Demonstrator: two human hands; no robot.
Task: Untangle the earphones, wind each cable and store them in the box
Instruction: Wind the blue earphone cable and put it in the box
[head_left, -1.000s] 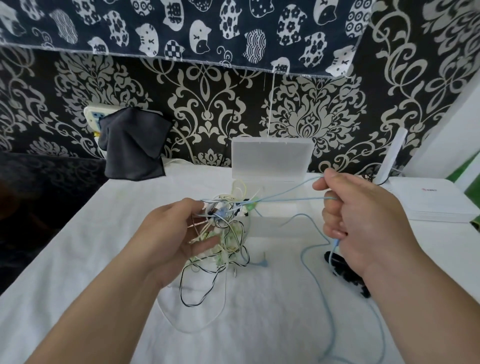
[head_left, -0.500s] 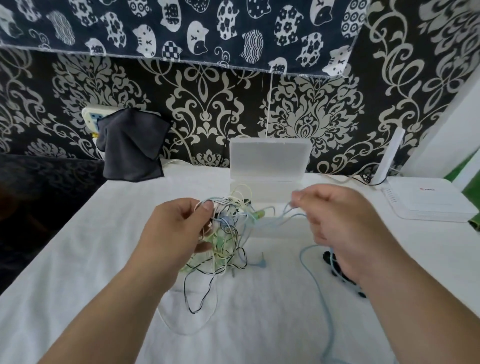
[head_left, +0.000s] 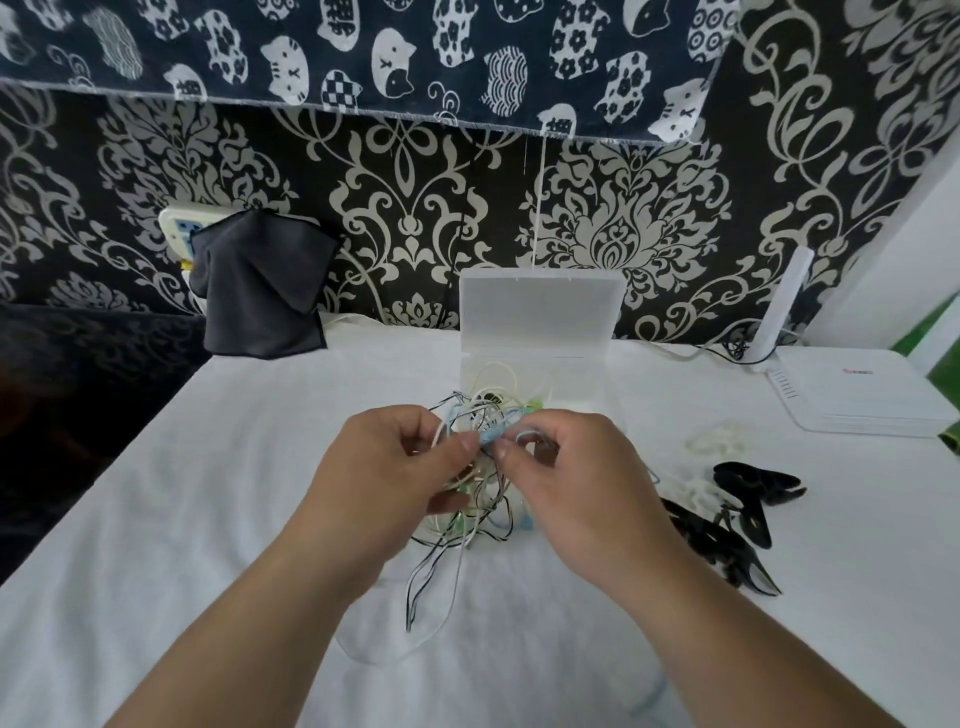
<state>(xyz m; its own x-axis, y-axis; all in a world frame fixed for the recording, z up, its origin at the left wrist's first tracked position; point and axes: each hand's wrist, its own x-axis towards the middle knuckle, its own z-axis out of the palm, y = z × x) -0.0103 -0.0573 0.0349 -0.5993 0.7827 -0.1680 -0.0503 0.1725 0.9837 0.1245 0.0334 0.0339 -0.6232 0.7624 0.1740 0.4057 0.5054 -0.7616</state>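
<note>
A tangle of earphone cables (head_left: 478, 499), white, black, pale blue and green, hangs between my two hands above the white table. My left hand (head_left: 384, 478) grips the bundle from the left. My right hand (head_left: 566, 483) pinches the pale blue cable (head_left: 491, 435) at the knot, fingertip to fingertip with my left thumb. Loose black and white loops (head_left: 431, 577) trail onto the cloth below. Behind the hands stands the translucent box (head_left: 540, 317), lid upright, with some pale cable (head_left: 493, 379) lying in its base.
Black clips (head_left: 737, 514) and a small coil of white cable (head_left: 719, 441) lie to the right. A white router (head_left: 852, 389) sits at the far right. A dark cloth (head_left: 260, 291) hangs at the back left. The table's left edge drops off to dark floor.
My right hand, which held the blue cable stretched out to the right, has come back left to the knot. Both hands now meet at the tangle.
</note>
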